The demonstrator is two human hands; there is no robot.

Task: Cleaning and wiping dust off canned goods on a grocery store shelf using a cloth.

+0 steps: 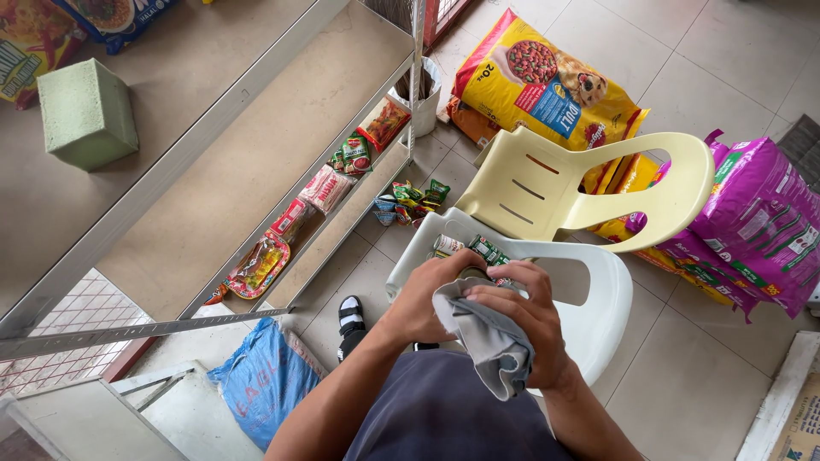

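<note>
My right hand (523,318) grips a grey cloth (491,341) and presses it against a small can that is mostly hidden. My left hand (431,294) wraps around that same can from the left. Both hands hover over the seat of a white plastic chair (598,324), where two or three green-labelled cans (478,250) stand. A pale yellow plastic chair (547,192) stands just behind the white one.
A metal shelf rack (256,162) at left holds several snack packets (329,188) on a lower shelf and a green foam block (85,113) on top. Large pet food bags, yellow (547,81) and purple (756,222), lie on the tiled floor. A blue sack (265,380) lies near my foot.
</note>
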